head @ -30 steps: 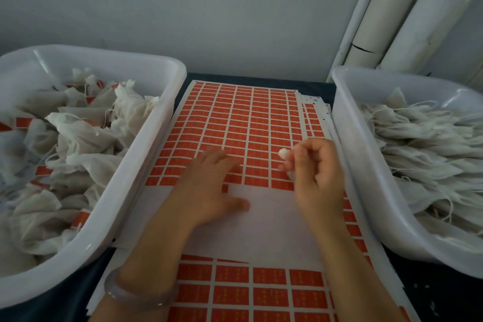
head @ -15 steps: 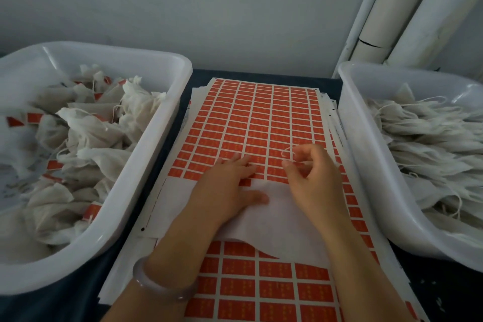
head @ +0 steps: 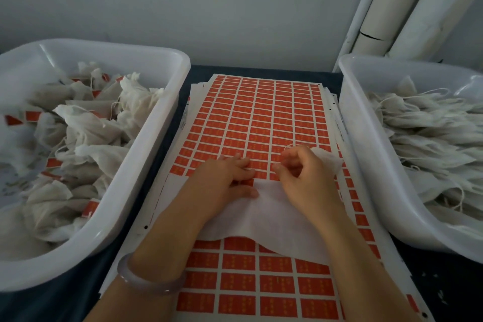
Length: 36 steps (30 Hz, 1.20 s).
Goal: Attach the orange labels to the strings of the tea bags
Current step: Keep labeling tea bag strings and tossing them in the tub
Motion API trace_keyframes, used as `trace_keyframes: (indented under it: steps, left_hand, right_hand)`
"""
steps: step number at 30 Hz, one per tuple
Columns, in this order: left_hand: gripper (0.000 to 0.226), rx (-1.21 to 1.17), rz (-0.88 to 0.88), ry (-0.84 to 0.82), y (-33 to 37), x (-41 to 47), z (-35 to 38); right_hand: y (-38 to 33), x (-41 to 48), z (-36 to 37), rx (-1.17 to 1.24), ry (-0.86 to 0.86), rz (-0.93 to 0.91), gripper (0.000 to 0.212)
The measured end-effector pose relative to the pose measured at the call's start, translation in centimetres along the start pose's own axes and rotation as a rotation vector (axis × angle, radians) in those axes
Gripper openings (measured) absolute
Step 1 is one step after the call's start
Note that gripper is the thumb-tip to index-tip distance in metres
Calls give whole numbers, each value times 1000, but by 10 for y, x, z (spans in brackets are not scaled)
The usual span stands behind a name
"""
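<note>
Pinching tea bag [head: 328,162], apparently: right hand [head: 305,178]; left hand [head: 224,180] flat; label sheet [head: 261,117] lengthwise away

I can read no text anywhere in my view. The orange labels [head: 261,123] on the sheet [head: 329,123] each carry small yellowish marks in short rows, but these are too fine and blurred for me to make out one character. The labels already among the tea bags [head: 88,125] in the left tub [head: 167,60] show me only plain orange.
</note>
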<state>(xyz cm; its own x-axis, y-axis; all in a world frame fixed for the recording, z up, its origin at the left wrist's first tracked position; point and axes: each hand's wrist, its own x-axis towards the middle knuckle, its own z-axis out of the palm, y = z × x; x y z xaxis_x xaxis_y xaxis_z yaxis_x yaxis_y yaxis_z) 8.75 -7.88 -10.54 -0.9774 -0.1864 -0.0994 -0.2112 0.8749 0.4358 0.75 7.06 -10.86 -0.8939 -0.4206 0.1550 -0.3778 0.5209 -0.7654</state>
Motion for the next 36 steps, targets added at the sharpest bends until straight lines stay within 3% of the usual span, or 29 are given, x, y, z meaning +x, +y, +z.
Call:
trace_keyframes:
  steps: [7,11,16,20,23,26,33,34,36]
  left_hand:
    - [48,87,83,3,-7,-6,6]
    - [46,157,75,59,-4,-6,9]
    - [45,183,108,103,-4,-8,8]
    - [56,112,90,10,-15,-9,10]
    - [60,104,74,12,-19,-8,12]
    - [58,29,36,58,-18,-6,13]
    - [57,-38,-34,93,-13,-7,12]
    - [59,-63,-42,102,-13,-7,12]
    - [59,-98,-50,119,-14,-8,11]
  right_hand:
    - [-3,-3,-4,-72,-117,-43,23]
    - [-9,-7,-6,7,-82,-64,19]
    - [-14,-10,-2,19,-163,-40,19]
    - [-12,-15,-11,-156,-2,-21,21]
    - [1,-33,-28,-427,-4,159,39]
    - [4,-47,-41,-435,-53,311,57]
    - [-6,-37,-60,-230,-31,365,66]
    - [-6,-39,-63,-109,-29,387,67]
    - [-11,-45,-66,453,-22,484,64]
